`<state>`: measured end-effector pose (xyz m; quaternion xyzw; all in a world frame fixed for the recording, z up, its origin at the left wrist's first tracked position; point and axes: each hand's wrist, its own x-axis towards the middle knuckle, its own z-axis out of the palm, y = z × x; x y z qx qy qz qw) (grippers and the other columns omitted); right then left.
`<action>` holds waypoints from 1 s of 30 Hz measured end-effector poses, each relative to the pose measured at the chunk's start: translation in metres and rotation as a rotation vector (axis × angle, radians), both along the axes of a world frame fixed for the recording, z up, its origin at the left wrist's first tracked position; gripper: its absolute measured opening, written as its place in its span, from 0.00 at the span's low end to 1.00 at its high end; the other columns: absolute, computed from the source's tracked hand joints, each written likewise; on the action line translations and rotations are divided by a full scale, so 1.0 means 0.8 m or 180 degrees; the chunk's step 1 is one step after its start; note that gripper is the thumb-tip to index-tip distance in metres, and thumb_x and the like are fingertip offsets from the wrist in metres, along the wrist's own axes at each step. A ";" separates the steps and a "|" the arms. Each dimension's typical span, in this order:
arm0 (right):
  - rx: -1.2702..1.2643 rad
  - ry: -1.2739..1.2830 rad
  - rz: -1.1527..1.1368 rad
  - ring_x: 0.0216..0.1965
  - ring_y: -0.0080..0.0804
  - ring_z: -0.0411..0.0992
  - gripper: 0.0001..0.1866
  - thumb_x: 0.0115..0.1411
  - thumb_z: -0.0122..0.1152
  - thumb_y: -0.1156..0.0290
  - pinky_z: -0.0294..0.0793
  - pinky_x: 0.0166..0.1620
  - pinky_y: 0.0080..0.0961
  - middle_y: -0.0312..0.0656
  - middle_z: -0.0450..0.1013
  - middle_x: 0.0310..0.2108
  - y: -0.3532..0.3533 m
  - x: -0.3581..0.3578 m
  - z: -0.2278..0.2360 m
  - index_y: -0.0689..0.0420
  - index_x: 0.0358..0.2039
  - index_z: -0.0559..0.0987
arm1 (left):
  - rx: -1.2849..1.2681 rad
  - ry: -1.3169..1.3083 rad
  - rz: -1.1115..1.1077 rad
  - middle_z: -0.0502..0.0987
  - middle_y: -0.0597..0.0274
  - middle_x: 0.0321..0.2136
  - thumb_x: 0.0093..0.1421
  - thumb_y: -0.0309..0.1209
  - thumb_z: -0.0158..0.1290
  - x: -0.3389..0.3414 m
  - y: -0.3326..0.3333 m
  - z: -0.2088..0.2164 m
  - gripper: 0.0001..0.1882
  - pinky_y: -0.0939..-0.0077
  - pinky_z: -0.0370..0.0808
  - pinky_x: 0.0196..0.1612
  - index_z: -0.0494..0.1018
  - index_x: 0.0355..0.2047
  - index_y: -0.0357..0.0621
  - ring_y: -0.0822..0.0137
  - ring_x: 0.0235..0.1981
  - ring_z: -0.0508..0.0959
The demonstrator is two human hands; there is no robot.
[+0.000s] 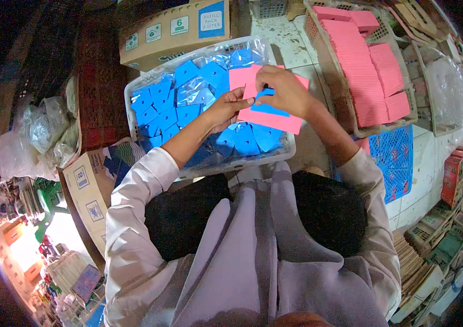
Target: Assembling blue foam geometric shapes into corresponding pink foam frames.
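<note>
Above the basket, my left hand [227,110] pinches the left edge of a flat pink sheet [239,78] between thumb and fingers. My right hand [285,90] is bent over the sheet with its fingertips closed on a small blue piece [271,109] lying against the pink surface. Part of that piece is hidden under the fingers. Below both hands is a white plastic basket [128,111], lined with clear plastic and filled with many blue pieces [160,117], several showing a small dark mark or hole.
A cardboard box [155,46] stands behind the basket, another carton [87,188] at its left. To the right, a crate [318,71] holds stacked pink blocks [348,76], beside a blue perforated crate [396,163]. Clear plastic bags [43,125] lie at far left.
</note>
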<state>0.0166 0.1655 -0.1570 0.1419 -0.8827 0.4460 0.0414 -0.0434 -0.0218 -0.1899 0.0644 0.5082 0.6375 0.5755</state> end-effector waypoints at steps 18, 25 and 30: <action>0.0567 0.0761 -0.0856 0.32 0.41 0.68 0.05 0.45 0.56 0.79 0.69 0.36 0.30 0.45 0.70 0.27 0.004 0.039 -0.036 0.61 0.26 0.75 | -0.0016 0.0374 0.0106 0.73 0.70 0.32 0.54 0.26 0.51 -0.001 0.001 -0.021 0.16 0.84 0.71 0.31 0.64 0.44 0.46 0.78 0.30 0.73; 0.0539 0.0823 -0.0898 0.32 0.43 0.68 0.05 0.44 0.57 0.79 0.68 0.36 0.30 0.45 0.70 0.27 0.007 0.040 -0.029 0.61 0.26 0.75 | 0.0169 0.0429 0.0534 0.74 0.66 0.32 0.53 0.23 0.51 0.011 0.016 -0.003 0.18 0.81 0.72 0.32 0.64 0.45 0.44 0.76 0.29 0.74; 0.0056 0.1158 -0.2559 0.34 0.37 0.69 0.14 0.44 0.60 0.76 0.67 0.42 0.30 0.41 0.72 0.28 0.018 0.061 0.023 0.61 0.35 0.73 | 0.0200 0.0378 0.0618 0.73 0.59 0.36 0.52 0.20 0.51 0.012 0.018 0.016 0.19 0.81 0.72 0.36 0.62 0.44 0.39 0.74 0.35 0.74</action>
